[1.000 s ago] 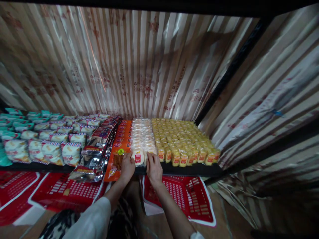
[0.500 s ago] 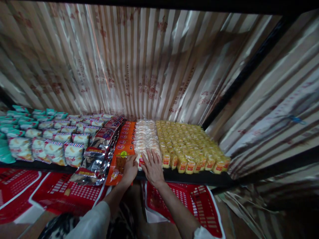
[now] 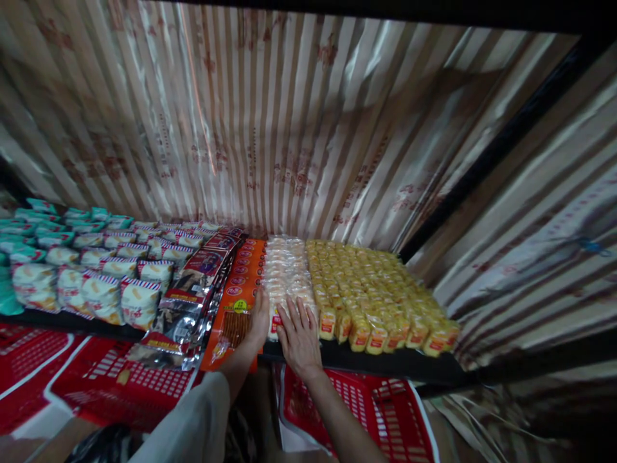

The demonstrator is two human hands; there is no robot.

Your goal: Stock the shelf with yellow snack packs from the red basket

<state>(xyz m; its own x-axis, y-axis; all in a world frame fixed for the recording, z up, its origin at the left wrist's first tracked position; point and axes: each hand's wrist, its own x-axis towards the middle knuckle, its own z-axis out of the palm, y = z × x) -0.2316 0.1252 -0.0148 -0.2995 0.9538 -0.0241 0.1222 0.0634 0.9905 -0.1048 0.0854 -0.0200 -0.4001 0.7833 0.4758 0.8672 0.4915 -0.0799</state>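
Note:
Rows of small white snack packs in clear wrapping stand on the dark shelf. My right hand lies palm down on the front of these rows, its fingers spread. Along their left side rests my left hand, seen edge-on with the fingers stretched out; neither hand grasps a pack. Beneath and beside my left hand is a flat orange snack bag, whose front end overhangs the shelf edge. Yellow wrapped snack packs stand in rows close to the right of the white ones.
Dark shiny packets overlap left of the orange bag. Beyond them stand white pouches and teal packs. Red baskets sit below the shelf. Striped sheeting hangs behind, and a black post slants at the right.
My left hand's fingers have straightened and now lie along the side of the white packs. My right hand stays on their front, slightly lower in view. The view has shifted a little.

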